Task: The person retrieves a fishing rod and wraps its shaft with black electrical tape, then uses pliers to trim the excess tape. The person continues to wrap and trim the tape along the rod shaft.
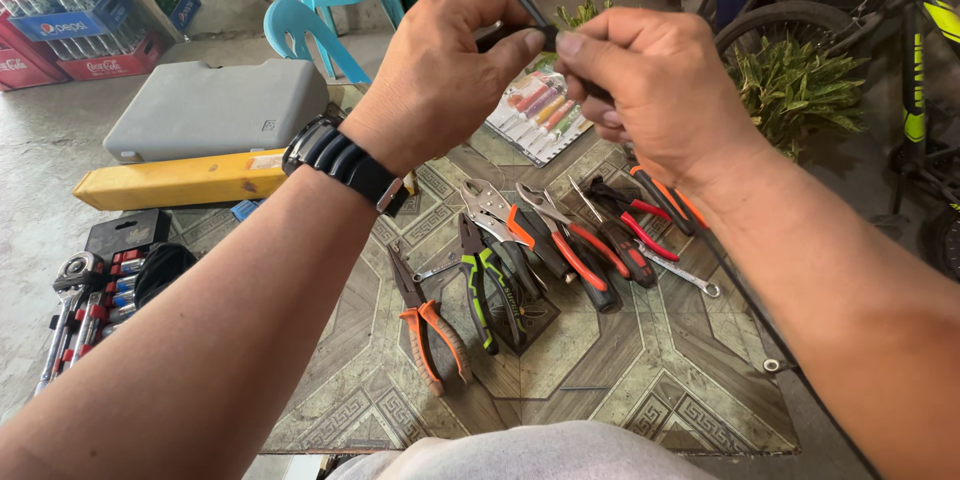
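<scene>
A patterned mat [640, 380] covers the ground, with a grey case [215, 108] and a long yellow box [180, 180] lying off its far left corner. Spread across the mat's middle is a row of pliers [520, 270], handles orange, green, red and black, well below both raised hands. The left hand [440, 70], a black watch [345, 165] on its wrist, and the right hand [655, 85] meet above the mat, fingertips pinched narrow on a slim black tool [520, 10] with a metal shaft rising behind the thumb. It looks like fitting or adjusting its end; a steady twist would come next, I judge.
</scene>
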